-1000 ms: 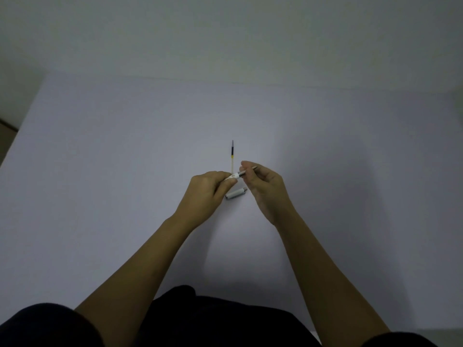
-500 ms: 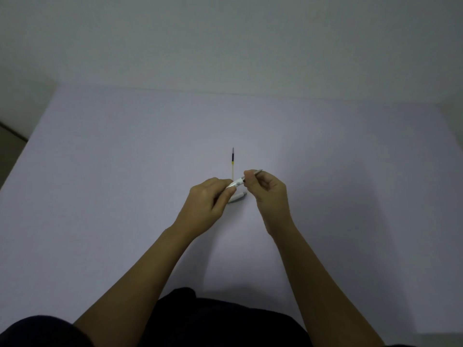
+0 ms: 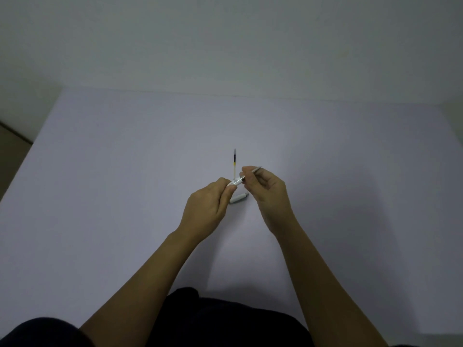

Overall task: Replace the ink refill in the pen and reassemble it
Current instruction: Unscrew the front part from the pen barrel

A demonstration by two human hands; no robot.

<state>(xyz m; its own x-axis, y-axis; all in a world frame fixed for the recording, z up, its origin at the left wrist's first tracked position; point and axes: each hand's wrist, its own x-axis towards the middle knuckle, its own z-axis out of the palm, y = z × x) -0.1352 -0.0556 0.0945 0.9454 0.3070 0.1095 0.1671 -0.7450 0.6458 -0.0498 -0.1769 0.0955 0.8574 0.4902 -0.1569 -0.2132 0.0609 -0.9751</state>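
Note:
Both hands hold one white pen (image 3: 237,181) above the table, tilted up to the right. My left hand (image 3: 209,206) pinches its white barrel end. My right hand (image 3: 266,190) pinches the front section, and the grey metal tip (image 3: 258,168) sticks out past the fingers. A white pen cap (image 3: 238,198) lies on the table just below and between the hands. A loose ink refill (image 3: 234,164), clear with a black and yellow upper part, lies on the table beyond the hands, pointing away from me.
The pale lilac table (image 3: 125,196) fills most of the view. Its far edge meets a plain wall (image 3: 225,46). The left edge drops off to a floor strip (image 3: 12,151). My dark-clothed lap (image 3: 225,321) shows at the bottom.
Both hands stay on the pen. The view has shifted slightly, and the cap between the hands shows more fully now than half a second ago.

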